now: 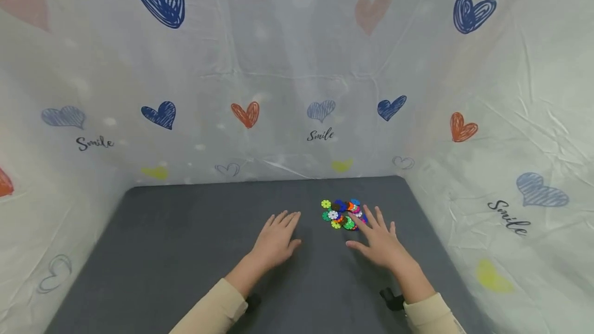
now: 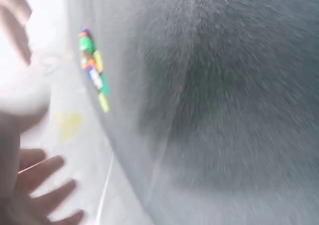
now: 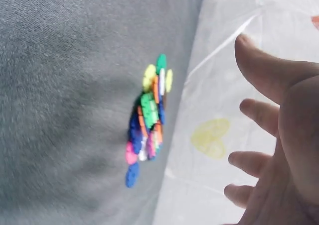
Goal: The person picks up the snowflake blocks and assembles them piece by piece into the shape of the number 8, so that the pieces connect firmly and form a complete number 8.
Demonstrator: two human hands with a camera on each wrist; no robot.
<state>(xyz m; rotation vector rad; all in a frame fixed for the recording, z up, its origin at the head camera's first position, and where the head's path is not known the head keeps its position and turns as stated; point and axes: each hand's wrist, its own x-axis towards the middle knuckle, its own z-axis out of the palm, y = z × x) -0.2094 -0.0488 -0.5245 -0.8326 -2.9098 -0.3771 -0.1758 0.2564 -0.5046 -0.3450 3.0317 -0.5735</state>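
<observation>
A small pile of colourful notched plastic discs (image 1: 335, 215) lies on the dark grey table, right of the middle. They are green, yellow, blue, orange, white and pink, several overlapping. My right hand (image 1: 381, 241) hovers with spread fingers just in front of the pile, hiding part of it in the head view. To the left of the discs, my left hand (image 1: 277, 239) is held with extended fingers over bare tabletop. Neither hand holds anything. The right wrist view shows the discs (image 3: 149, 105) apart from the fingers; the left wrist view shows them (image 2: 89, 60) blurred.
The grey table (image 1: 153, 251) reaches back to a pale curtain (image 1: 278, 55) printed with hearts and the word Smile. More curtain (image 1: 547, 133) hangs along the right side. A dark wrist-camera mount (image 1: 392, 300) sits by the right wrist.
</observation>
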